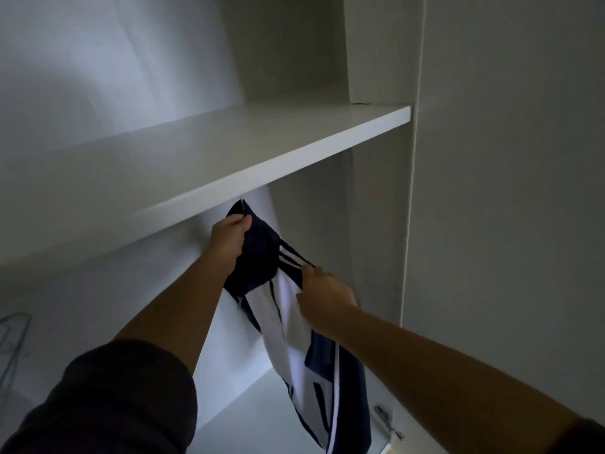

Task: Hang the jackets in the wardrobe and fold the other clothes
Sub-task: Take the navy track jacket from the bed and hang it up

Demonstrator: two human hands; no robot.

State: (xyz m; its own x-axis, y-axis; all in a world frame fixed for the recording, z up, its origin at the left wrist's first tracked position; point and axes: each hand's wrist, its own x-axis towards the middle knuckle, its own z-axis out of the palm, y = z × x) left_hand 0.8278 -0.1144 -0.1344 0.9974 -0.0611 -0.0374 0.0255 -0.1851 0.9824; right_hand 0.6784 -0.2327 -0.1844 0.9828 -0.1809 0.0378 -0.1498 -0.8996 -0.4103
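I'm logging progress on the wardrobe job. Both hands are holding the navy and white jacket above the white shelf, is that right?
Not quite. The head view shows the left hand and the right hand holding the navy and white jacket below the white shelf, not above it. The left hand grips its dark top just under the shelf's edge, and the right hand pinches the striped shoulder.

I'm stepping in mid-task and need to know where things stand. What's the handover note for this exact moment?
Left hand: grips the jacket at its collar, just under the shelf.
Right hand: pinches the striped shoulder.
Jacket: hangs down inside the wardrobe. A thin hook shows above the collar. The rail is hidden, so I cannot tell if it is hooked on.
Left: confirm it hangs, let go, then fold the other clothes, none in view.
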